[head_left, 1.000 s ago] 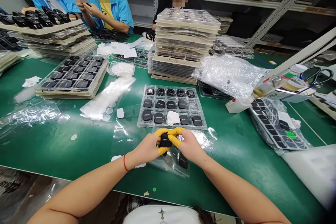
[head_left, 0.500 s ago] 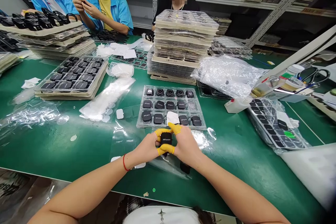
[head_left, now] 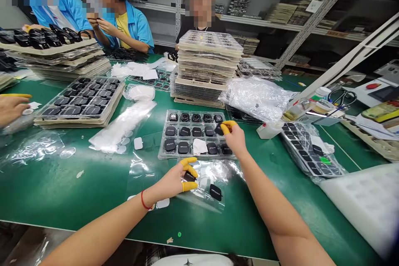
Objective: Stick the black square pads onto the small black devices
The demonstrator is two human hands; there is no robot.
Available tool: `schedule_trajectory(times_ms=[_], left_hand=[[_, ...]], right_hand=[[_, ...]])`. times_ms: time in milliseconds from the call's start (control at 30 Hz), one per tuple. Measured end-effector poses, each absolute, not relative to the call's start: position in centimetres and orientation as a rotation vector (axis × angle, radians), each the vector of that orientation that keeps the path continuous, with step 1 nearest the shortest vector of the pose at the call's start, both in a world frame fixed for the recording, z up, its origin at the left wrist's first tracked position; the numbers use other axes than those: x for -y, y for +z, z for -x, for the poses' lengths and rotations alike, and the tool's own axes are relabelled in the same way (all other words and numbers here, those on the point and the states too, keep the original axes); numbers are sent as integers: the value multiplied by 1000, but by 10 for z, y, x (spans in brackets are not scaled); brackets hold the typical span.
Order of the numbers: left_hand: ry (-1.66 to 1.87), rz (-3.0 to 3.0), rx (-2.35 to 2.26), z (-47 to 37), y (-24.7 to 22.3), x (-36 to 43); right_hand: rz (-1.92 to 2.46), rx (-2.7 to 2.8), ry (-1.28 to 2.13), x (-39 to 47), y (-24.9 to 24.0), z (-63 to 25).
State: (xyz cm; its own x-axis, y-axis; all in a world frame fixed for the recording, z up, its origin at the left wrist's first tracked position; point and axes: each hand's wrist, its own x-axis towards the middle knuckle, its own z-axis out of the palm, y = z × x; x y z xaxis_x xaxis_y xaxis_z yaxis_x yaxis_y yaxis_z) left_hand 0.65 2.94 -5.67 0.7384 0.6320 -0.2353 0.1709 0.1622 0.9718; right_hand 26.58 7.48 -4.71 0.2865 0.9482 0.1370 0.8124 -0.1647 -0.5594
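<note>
My right hand [head_left: 233,135], with yellow finger cots, pinches a black smartwatch body [head_left: 220,129] over the right end of the middle row of a clear tray [head_left: 162,149]. Several similar square black bodies sit in the tray's pockets, and a white paper scrap [head_left: 200,146] lies in its front row. Closer to me, the thumb and fingers of my left hand [head_left: 181,176] are closed around another smartwatch body [head_left: 189,176], just above or on clear plastic film [head_left: 199,199]. A further black body [head_left: 215,192] lies on that film to its right.
Stacked trays [head_left: 205,70] stand behind the clear tray. A loaded tray [head_left: 77,99] is on the left, bubble wrap [head_left: 258,95] on the right. Scissors [head_left: 343,97] and bottles stand farther right. Co-workers sit across the green table [head_left: 102,191]; another person's hand [head_left: 12,108] is at far left.
My hands have parted. The right one has carried a smartwatch body up and right to the tray, while the left has shifted onto another body near the film.
</note>
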Motion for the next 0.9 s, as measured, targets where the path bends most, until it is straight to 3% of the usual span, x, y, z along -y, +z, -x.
schedule_trajectory(times_ms=[267, 467, 600, 733, 900], left_hand=[[206, -1230, -547, -4, -48, -31], [300, -1097, -600, -3, -53, -37], [391, -1083, -719, -5, -53, -37], [485, -1144, -636, -10, -57, -32], [492, -1299, -647, -12, -62, -24]], right_hand=[[2188, 1770, 266, -152, -49, -304], [2257, 1854, 390, -185, -23, -298], [2049, 1956, 379, -126, -11, -250], [1336, 2254, 784, -31, -20, -187], [1316, 2009, 1076, 5, -27, -178]])
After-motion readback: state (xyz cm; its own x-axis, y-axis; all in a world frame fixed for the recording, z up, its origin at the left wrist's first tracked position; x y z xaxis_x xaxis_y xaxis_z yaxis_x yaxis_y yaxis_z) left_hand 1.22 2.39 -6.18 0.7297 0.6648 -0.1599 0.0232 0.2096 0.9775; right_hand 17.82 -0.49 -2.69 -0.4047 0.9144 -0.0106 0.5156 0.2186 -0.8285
